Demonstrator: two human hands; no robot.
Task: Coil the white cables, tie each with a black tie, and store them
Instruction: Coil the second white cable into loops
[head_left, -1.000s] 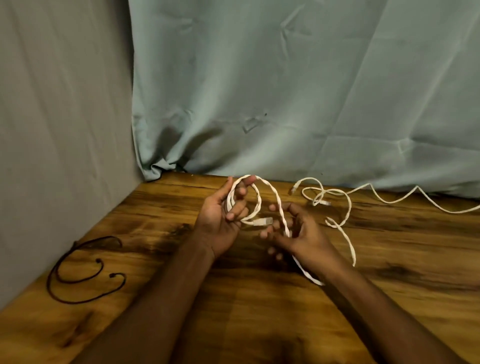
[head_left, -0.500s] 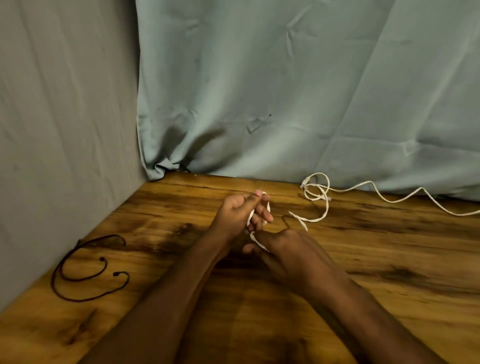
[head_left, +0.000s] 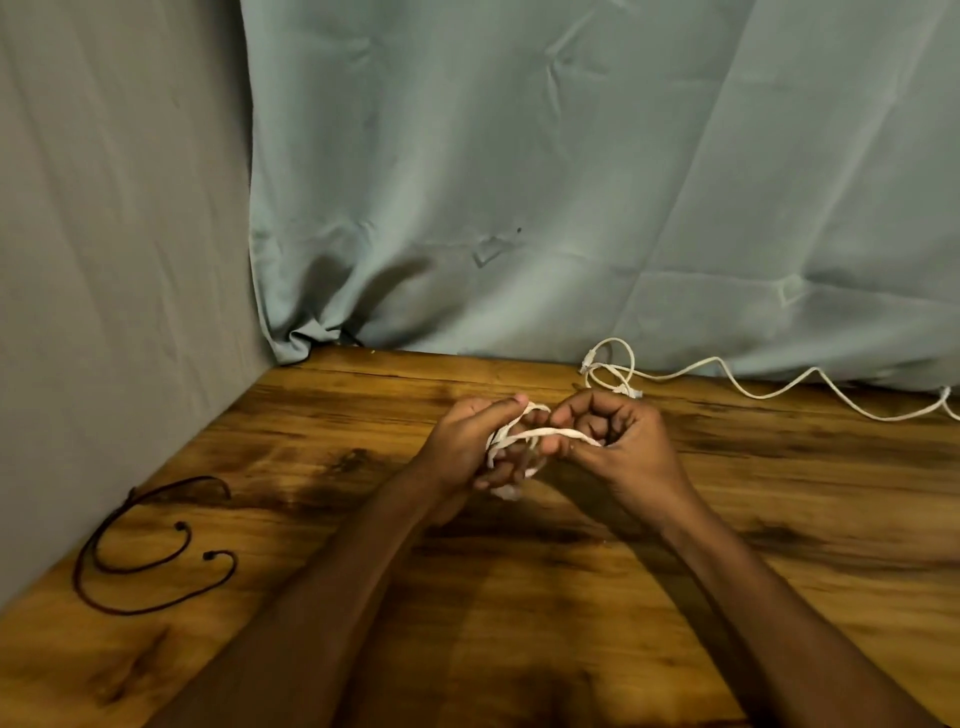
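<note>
Two forearms reached over the dark-grained wooden tabletop (head_left: 519, 623), where the left hand (head_left: 467, 447) gripped a small coil of flat white cable (head_left: 524, 439) and the right hand (head_left: 618, 441), touching it, pinched a strand of the same coil. Left of the hands lay thin black ties (head_left: 150, 551). Beyond them, a loose white cable (head_left: 753, 387) trailed along a pale green curtain (head_left: 571, 182).
</note>
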